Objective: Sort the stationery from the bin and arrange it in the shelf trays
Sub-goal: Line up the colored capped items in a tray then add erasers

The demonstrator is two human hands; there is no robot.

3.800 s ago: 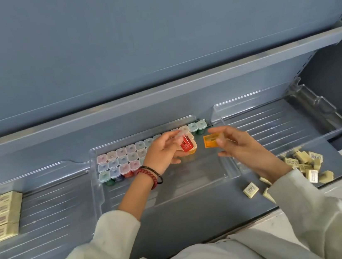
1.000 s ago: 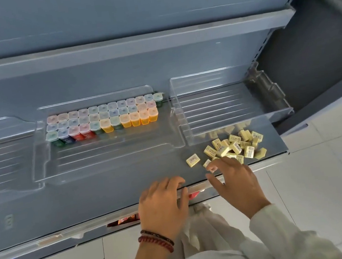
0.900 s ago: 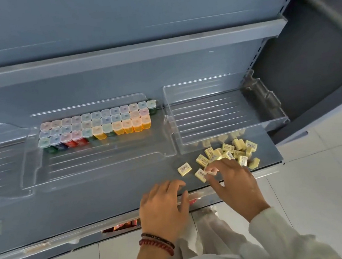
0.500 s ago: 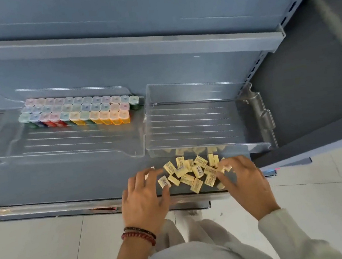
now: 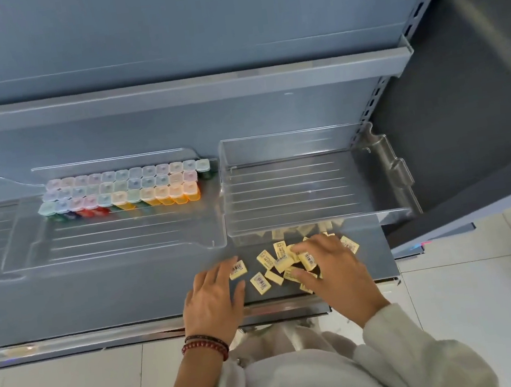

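Erasers [image 5: 284, 262] loose in a heap at shelf [image 5: 99, 298] front-right corner, just before empty tray [image 5: 287, 195] | right hand [image 5: 332, 267] nearer, fingers spread on heap | left hand [image 5: 213, 299] flat, spread, fingertips touching leftmost eraser [image 5: 237, 269] | tray lies straight beyond the heap

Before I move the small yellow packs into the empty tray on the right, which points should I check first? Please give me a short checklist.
1. Right tray has room: ok, nothing lies in it.
2. Yellow packs within reach: ok, a loose heap on the shelf in front of that tray.
3. Left hand free: ok, straight fingers only touch one pack.
4. Right hand has a pack gripped: cannot tell, its fingers cover the heap.
5. Coloured boxes out of the way: ok, in rows at the back of the middle tray.
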